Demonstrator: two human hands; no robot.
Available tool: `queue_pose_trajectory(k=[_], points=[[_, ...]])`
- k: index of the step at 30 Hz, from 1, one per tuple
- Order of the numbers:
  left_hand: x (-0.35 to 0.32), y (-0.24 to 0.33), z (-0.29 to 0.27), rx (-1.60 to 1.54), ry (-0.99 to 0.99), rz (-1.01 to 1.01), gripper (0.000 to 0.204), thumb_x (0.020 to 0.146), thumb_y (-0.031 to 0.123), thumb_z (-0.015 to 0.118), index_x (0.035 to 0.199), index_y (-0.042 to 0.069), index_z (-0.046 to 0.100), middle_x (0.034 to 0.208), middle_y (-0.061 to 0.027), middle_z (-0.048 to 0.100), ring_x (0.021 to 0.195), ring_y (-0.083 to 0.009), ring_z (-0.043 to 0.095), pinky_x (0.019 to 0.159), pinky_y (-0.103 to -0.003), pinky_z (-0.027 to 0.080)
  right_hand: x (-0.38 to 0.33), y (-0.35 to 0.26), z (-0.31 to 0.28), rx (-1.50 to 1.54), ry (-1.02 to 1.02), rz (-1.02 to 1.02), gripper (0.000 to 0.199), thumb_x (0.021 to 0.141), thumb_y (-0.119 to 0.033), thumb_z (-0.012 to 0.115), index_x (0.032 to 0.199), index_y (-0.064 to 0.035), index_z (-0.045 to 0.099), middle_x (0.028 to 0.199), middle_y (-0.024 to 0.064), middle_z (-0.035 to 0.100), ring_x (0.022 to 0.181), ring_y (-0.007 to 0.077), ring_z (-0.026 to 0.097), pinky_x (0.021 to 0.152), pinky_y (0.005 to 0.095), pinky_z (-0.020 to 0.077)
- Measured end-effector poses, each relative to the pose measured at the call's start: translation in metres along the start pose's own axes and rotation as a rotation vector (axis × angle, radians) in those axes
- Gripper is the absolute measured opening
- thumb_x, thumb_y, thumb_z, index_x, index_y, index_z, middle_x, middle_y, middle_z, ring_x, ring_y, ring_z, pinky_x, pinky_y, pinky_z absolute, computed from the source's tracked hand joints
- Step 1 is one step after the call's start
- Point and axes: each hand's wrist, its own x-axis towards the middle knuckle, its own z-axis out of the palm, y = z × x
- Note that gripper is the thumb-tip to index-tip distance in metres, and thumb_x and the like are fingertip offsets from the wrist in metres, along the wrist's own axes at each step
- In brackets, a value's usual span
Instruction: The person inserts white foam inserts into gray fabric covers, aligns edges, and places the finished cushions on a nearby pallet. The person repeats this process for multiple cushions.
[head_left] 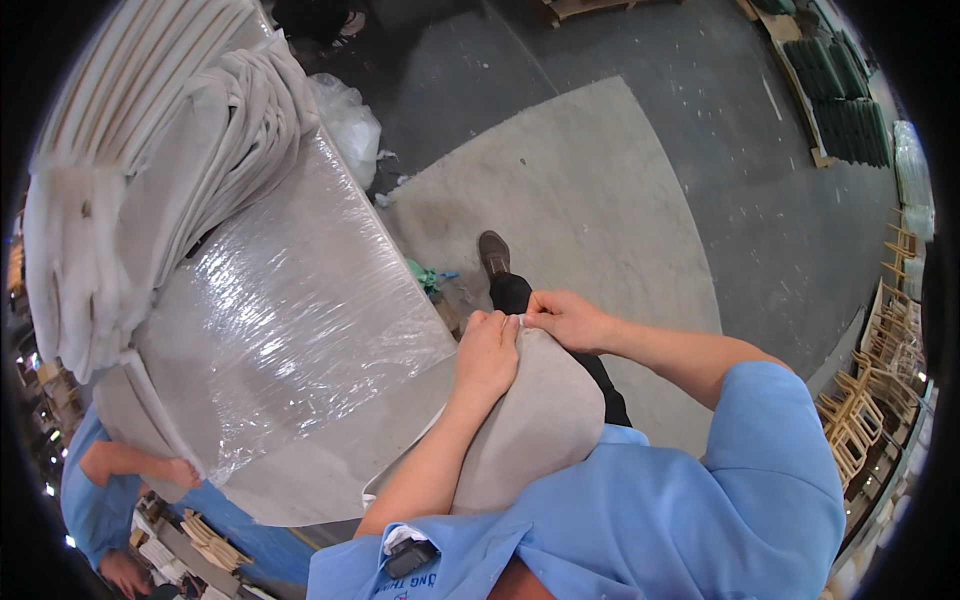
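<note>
2 hands' fingers (512, 322) pinched on grey cushion (530, 420)

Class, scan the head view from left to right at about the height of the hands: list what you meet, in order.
Co-worker's blue sleeve → clear plastic film over the table → left hand → right hand, both pinching the grey fabric piece → grey floor mat → wooden chair frames.

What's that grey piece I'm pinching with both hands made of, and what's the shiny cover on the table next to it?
The grey piece looks like soft matte fabric, perhaps felt or suede-like cloth: it curves and drapes under the left hand and right hand. The shiny cover looks like clear plastic film: glossy, finely wrinkled, with bright glare streaks.
</note>
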Motion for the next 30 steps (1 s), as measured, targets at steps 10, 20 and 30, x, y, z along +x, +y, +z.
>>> queue_pose_trajectory(k=[10,20,30], points=[[0.025,-0.022,0.013,-0.014,-0.090,-0.112,0.042,0.106,0.030,0.055,0.086,-0.005,0.066,0.094,-0.0267,0.064,0.097,-0.0452,0.062,0.087,-0.055,0.047,0.026,0.025,0.008,0.402,-0.021,0.298,0.017,0.109,-0.019,0.060,0.097,-0.0082,0.062,0.085,-0.0010,0.064,0.073,0.0075,0.057,0.063,0.0283,0.0502],[0.020,-0.024,0.024,0.005,0.032,-0.105,0.038,0.104,0.028,0.058,0.088,-0.005,0.068,0.097,-0.0262,0.064,0.096,-0.0452,0.063,0.088,-0.054,0.048,0.028,0.050,0.012,0.976,-0.321,0.365,0.015,0.105,-0.024,0.068,0.098,-0.0108,0.066,0.095,0.0008,0.071,0.081,0.0126,0.068,0.073,0.0322,0.0592],[0.003,0.007,-0.027,0.443,0.134,0.214,0.026,0.095,0.026,0.072,0.090,0.000,0.071,0.122,-0.0185,0.063,0.135,-0.0435,0.049,0.117,-0.061,0.033,0.031,0.046,0.015,1.047,-0.305,0.258,0.013,0.102,-0.015,0.071,0.092,-0.0079,0.066,0.087,0.0015,0.069,0.076,0.0129,0.068,0.071,0.0306,0.0590]])
